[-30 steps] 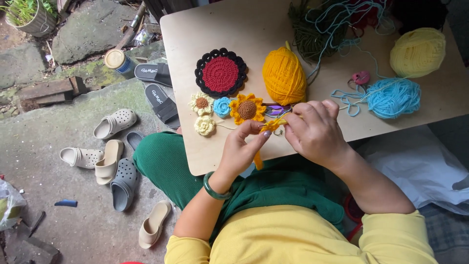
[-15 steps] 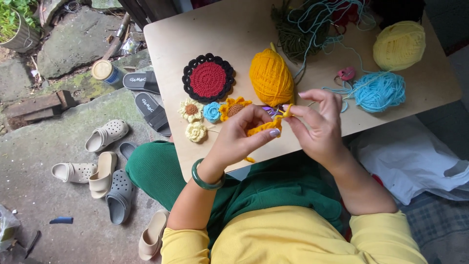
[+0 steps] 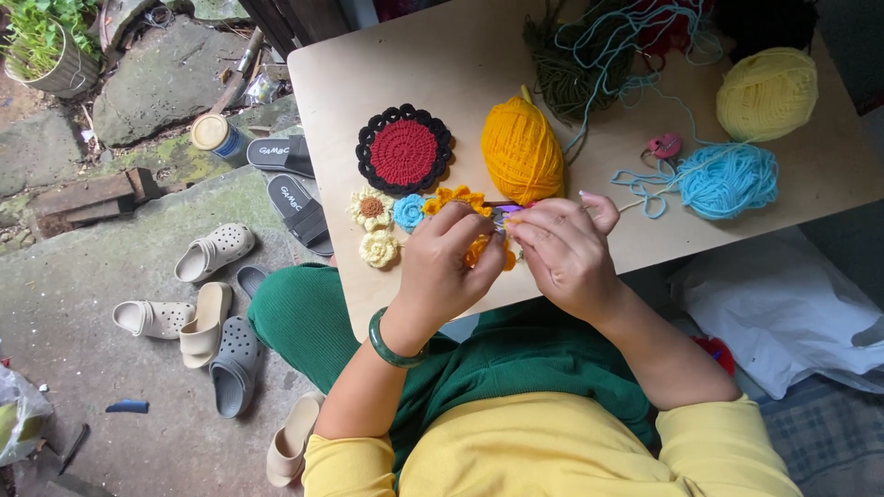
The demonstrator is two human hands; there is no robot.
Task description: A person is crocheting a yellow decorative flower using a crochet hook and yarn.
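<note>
The pale wooden table carries everything, and the work sits at its near edge, just in front of the orange yarn ball. There the left hand and the right hand close together, fingers pinched on a small orange crochet piece; whether a hook is held I cannot tell. The piece looks soft and petal-edged, mostly hidden between the fingers, with more orange petals showing just beyond them. To my eye the risk is the loose strand: a tug could roll the yarn ball, or drag the little crocheted flowers left of it off the edge.
</note>
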